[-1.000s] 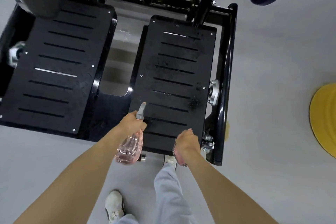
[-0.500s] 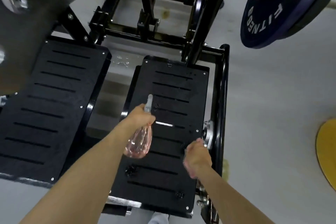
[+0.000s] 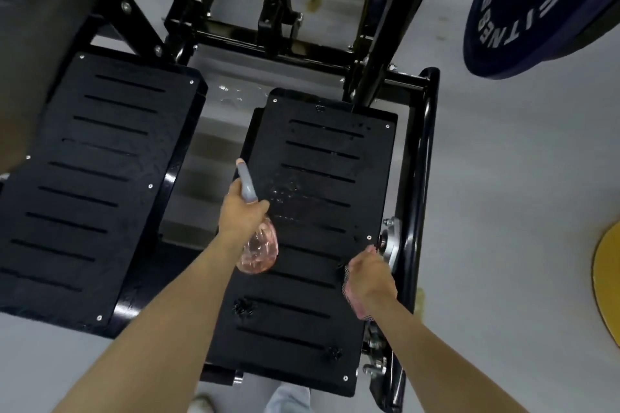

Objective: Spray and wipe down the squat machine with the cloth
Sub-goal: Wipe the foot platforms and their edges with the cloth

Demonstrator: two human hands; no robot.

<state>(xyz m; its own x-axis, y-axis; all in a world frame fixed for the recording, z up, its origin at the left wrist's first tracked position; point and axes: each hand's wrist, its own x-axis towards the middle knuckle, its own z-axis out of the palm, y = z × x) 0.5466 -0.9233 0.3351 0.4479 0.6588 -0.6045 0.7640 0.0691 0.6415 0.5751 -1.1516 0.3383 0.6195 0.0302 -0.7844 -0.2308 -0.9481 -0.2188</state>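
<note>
The squat machine has two black slotted footplates, the right footplate (image 3: 322, 184) in the middle of the view and the left footplate (image 3: 90, 178) beside it. My left hand (image 3: 240, 211) grips a pink clear spray bottle (image 3: 260, 250) with a grey nozzle, held over the right footplate's left side. Wet droplets glisten on the plate just ahead of the nozzle. My right hand (image 3: 369, 275) grips a pink checked cloth (image 3: 352, 295) at the plate's right edge, mostly hidden under the hand.
A black frame tube (image 3: 421, 211) runs along the right plate's outer side. A blue weight plate (image 3: 536, 20) hangs at upper right on a yellow sleeve. A yellow disc (image 3: 607, 282) lies on the grey floor at the right edge. A dark weight plate looms at upper left.
My view has shifted forward over the right footplate. Both hands have moved further up the plate, and fresh droplets show ahead of the bottle.
</note>
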